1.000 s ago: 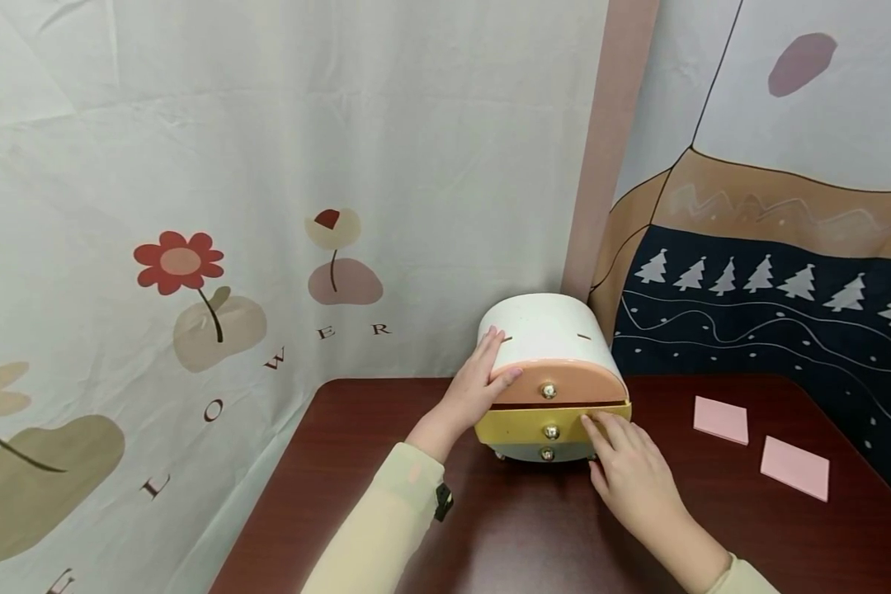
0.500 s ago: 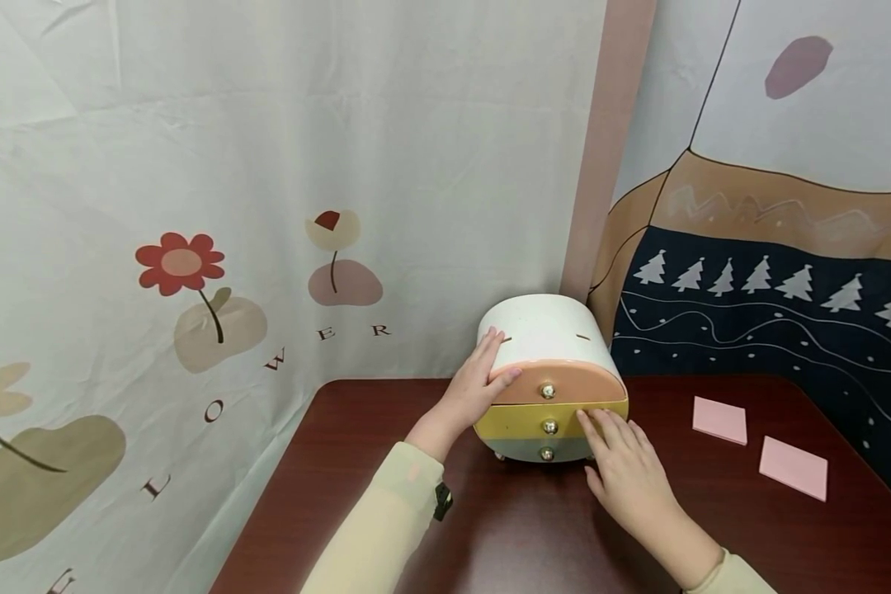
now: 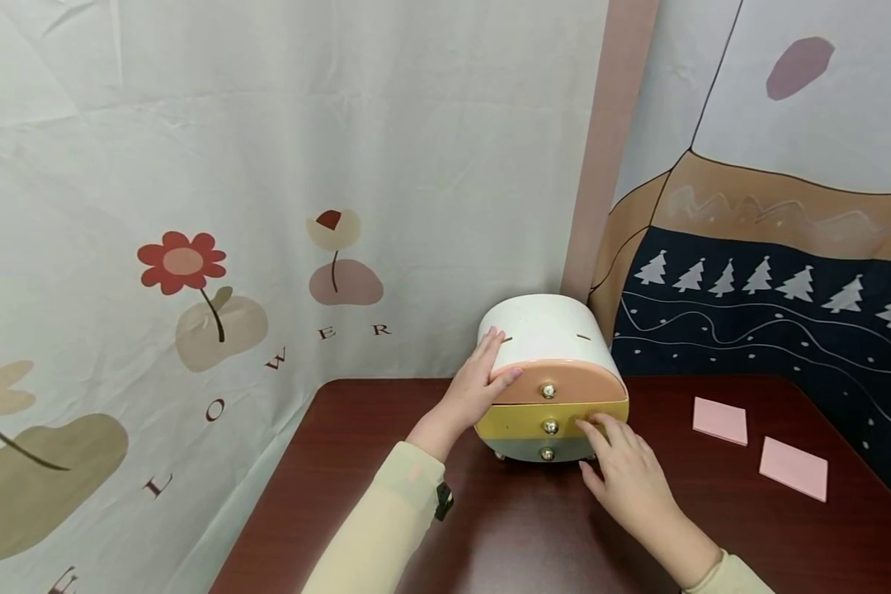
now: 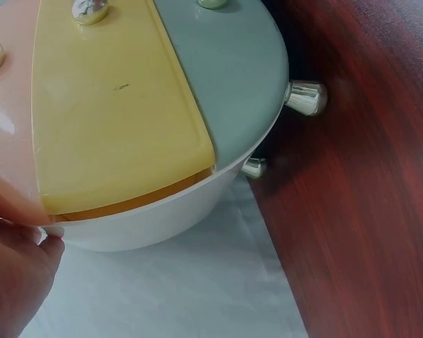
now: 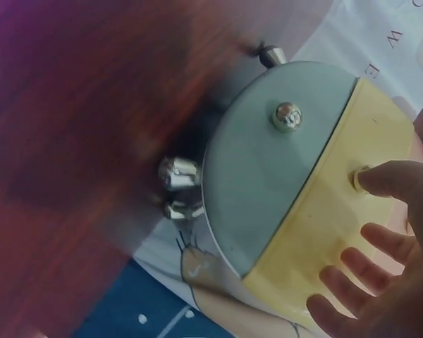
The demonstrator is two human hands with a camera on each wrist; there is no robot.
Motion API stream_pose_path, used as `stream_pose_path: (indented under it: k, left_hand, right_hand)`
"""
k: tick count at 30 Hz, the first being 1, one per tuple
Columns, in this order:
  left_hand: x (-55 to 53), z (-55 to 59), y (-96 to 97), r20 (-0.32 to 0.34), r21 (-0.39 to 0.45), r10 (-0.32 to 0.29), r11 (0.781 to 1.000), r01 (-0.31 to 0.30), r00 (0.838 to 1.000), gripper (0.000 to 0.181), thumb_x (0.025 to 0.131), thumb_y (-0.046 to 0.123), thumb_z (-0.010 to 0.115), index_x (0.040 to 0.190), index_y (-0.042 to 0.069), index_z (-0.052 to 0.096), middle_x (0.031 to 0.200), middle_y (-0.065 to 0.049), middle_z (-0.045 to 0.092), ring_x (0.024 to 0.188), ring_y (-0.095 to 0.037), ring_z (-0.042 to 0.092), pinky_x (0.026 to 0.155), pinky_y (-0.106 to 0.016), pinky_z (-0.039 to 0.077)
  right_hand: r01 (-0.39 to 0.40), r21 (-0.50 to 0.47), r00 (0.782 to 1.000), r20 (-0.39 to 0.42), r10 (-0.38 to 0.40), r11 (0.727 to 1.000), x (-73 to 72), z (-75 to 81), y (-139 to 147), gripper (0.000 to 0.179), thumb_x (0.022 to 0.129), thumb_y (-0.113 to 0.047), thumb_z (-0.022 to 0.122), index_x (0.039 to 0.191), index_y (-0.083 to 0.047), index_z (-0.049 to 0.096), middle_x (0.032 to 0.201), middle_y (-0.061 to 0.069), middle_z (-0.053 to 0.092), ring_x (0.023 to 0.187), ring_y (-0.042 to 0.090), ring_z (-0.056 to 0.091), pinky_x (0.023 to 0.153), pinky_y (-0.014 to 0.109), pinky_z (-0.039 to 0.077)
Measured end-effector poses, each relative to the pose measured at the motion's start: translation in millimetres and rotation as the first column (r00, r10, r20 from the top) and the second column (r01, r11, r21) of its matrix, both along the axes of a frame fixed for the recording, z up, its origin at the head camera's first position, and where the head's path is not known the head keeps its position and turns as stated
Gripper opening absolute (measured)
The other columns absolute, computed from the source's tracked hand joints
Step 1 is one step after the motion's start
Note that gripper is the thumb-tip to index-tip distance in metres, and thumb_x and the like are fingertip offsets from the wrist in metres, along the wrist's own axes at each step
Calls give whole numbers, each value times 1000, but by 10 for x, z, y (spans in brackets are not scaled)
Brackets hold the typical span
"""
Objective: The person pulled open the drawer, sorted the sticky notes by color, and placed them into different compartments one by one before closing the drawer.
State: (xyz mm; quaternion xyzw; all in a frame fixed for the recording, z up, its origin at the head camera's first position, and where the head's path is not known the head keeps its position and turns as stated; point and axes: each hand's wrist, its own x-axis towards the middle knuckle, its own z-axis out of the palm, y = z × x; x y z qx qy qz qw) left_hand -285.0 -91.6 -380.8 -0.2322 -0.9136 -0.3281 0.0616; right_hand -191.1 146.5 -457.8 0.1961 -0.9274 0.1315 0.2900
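Observation:
A small rounded chest of drawers (image 3: 542, 326) has a white body, an orange top drawer (image 3: 586, 384), a yellow middle drawer (image 3: 516, 421) and a grey-green bottom drawer (image 5: 254, 162). Each drawer bears a shiny round knob. My left hand (image 3: 464, 400) rests against the chest's upper left side, its thumb reaching over the orange front. At the right half of the yellow front is my right hand (image 3: 634, 474), fingers spread and loosely bent, thumb close by the knob in the right wrist view. A thin gap shows at the yellow drawer's side edge in the left wrist view.
The chest stands on short metal feet (image 5: 180, 172) on a dark red-brown table (image 3: 505, 528). Two pink square pads, one farther back (image 3: 720, 421) and one nearer (image 3: 794, 468), lie to its right. A printed white curtain (image 3: 431, 206) hangs behind the table.
The yellow drawer, standing slightly out a second ago, has gone in under my right hand. Since then the right fingers have dropped a little lower on its front. My left hand has stayed put.

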Motion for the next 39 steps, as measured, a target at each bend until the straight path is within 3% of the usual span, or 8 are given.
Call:
stream_pose_path:
  k: [8, 15, 17, 19, 25, 29, 34, 39]
  left_hand:
    - [-7, -3, -2, -2, 4, -1, 1000, 1, 1000, 73, 95, 54, 44, 153, 18, 17, 160, 1, 9, 146, -15, 11, 115, -45, 21]
    - [-11, 0, -1, 3, 3, 4, 1000, -4, 1000, 73, 95, 54, 44, 153, 19, 17, 160, 1, 9, 146, -15, 11, 116, -45, 21]
    - [-8, 3, 1, 6, 4, 5, 1000, -5, 1000, 73, 95, 53, 45, 153, 19, 17, 160, 2, 9, 146, -15, 12, 116, -45, 21]
    - [-6, 5, 3, 7, 5, 7, 1000, -7, 1000, 73, 95, 53, 45, 153, 19, 17, 160, 2, 9, 146, -15, 12, 116, -45, 21]
    - [5, -1, 6, 1, 7, 5, 1000, -5, 1000, 73, 95, 54, 44, 153, 19, 17, 160, 2, 8, 146, -17, 13, 115, -45, 22]
    - [13, 5, 8, 2, 14, 4, 1000, -4, 1000, 73, 95, 54, 44, 153, 19, 18, 160, 3, 8, 146, -16, 13, 115, -45, 22]
    - [8, 1, 11, 11, 18, 8, 1000, -8, 1000, 73, 95, 55, 44, 153, 20, 18, 160, 4, 8, 146, -14, 13, 116, -43, 21]
    - [2, -10, 12, 13, 19, 12, 1000, -12, 1000, 73, 94, 55, 44, 153, 21, 17, 160, 4, 8, 146, -15, 13, 116, -44, 22]
  right_hand:
    - [24, -188, 979, 204, 15, 982, -26, -63, -40, 39, 79, -22, 75, 115, -15, 63, 108, 3, 57, 98, 23, 59, 69, 42, 52]
    - [70, -371, 903, 419, 99, 926, -89, -115, -75, 27, 88, -22, 67, 114, -14, 63, 102, 1, 61, 84, 15, 60, 69, 32, 49]
    - [97, -444, 860, 488, 150, 891, -113, -135, -88, 25, 91, -22, 64, 113, -12, 63, 99, 1, 62, 80, 12, 59, 69, 29, 49]
    - [155, -522, 793, 572, 209, 839, -133, -165, -102, 25, 93, -24, 61, 113, -10, 63, 96, 5, 64, 77, 12, 59, 64, 29, 49]
    - [398, -662, 588, 716, 377, 636, -138, -216, -175, 34, 97, -30, 52, 115, -2, 59, 95, 12, 64, 71, 16, 62, 56, 35, 52]
    - [483, -687, 497, 725, 476, 543, -150, -257, -217, 40, 99, -32, 46, 116, 2, 56, 90, 8, 62, 70, 16, 62, 56, 36, 54]
    - [549, -689, 388, 711, 586, 473, -173, -341, -276, 46, 100, -36, 39, 121, 4, 49, 91, 6, 59, 72, 17, 61, 59, 37, 53]
    - [591, -688, 331, 682, 652, 421, -205, -402, -349, 49, 100, -39, 38, 125, 2, 43, 90, 4, 60, 73, 17, 62, 61, 37, 54]
